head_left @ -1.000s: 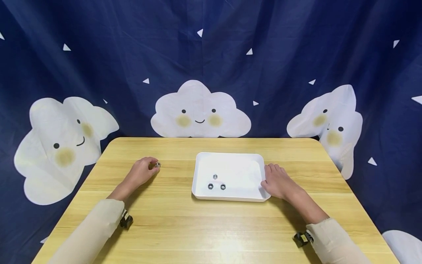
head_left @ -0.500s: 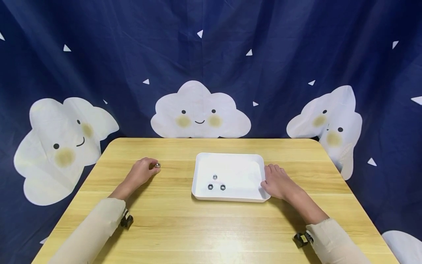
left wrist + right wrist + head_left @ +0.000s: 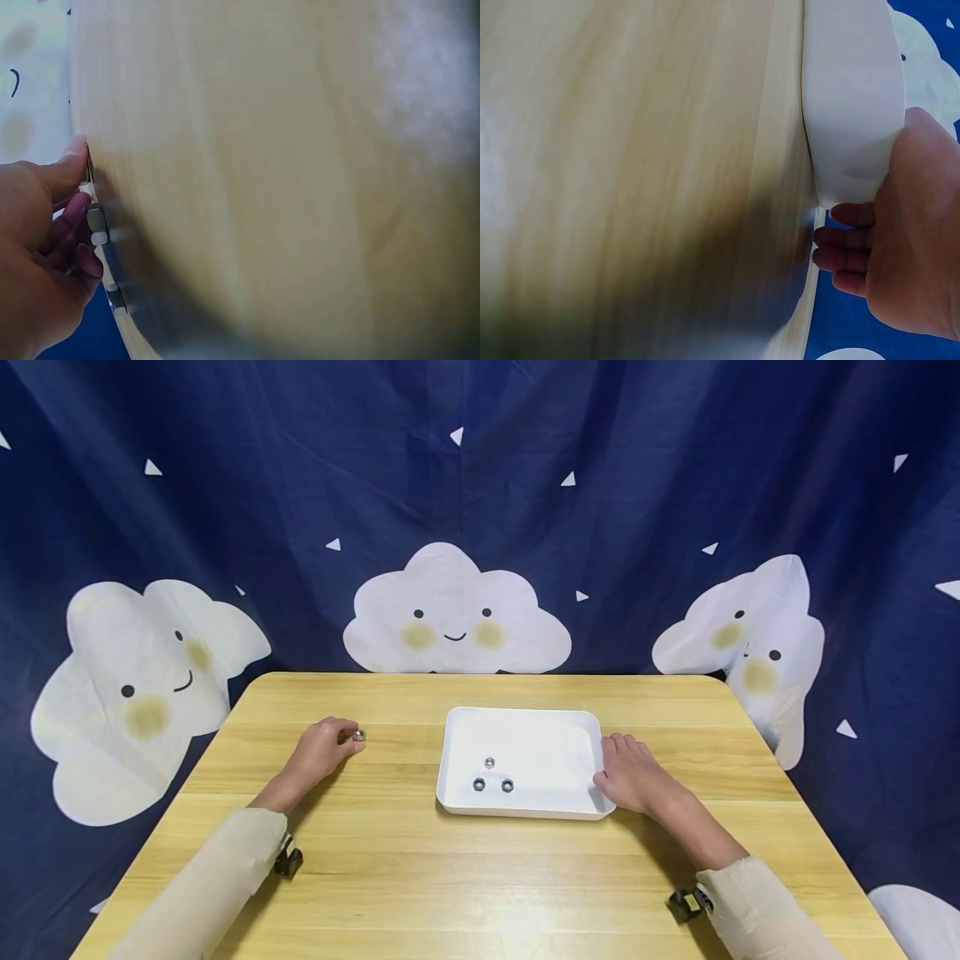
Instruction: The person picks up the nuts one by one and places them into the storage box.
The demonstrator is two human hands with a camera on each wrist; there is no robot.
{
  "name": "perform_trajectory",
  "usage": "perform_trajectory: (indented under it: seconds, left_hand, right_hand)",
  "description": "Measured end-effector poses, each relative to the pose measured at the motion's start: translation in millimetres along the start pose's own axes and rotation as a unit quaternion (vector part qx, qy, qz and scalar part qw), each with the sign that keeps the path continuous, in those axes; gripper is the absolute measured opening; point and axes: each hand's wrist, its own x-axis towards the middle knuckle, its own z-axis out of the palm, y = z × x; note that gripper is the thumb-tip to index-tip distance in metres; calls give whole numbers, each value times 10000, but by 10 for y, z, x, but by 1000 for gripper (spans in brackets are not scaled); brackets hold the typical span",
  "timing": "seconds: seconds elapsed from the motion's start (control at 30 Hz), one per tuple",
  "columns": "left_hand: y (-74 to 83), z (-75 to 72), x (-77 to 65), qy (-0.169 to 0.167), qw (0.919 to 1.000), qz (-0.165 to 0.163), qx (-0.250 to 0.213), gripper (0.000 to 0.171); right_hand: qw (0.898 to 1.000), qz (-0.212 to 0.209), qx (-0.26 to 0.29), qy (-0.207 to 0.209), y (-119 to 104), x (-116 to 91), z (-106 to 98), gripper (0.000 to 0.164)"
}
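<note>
My left hand [image 3: 322, 752] is at the table's left side, thumb and index finger pinching a metal hex nut [image 3: 359, 736] low at the tabletop. In the left wrist view, another nut [image 3: 96, 217] and a further nut [image 3: 115, 298] lie by the curled fingers, hidden under the hand in the head view. A white rectangular tray [image 3: 555, 813] stands right of the table's middle. Three hex nuts [image 3: 478, 784] lie in its front left part. My right hand [image 3: 637, 774] grips the tray's right rim, thumb over the edge and fingers along the outside wall.
The wooden table [image 3: 420, 893] has rounded far corners. Behind it hangs a dark blue curtain [image 3: 510, 460] with white clouds and triangles. A black wrist camera [image 3: 288, 860] sits below the left sleeve, another wrist camera [image 3: 686, 903] below the right.
</note>
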Motion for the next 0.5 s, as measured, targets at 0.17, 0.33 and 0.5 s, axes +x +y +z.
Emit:
perform_trajectory:
  seconds: [0.17,0.33,0.5]
  left_hand:
    - [-4,15,6,-13,10000,-92,-35,40]
    - [-11,26,17,1,9999,-124,-83,38]
    - [-13,36,23,31,9998,-172,-128,36]
  right_hand:
    - [10000,2,-1,-49,-4,1,-4,56]
    - [10000,-29,-44,-59,6,9,-6,56]
    - [9999,-14,-30,-102,12,9,-3,59]
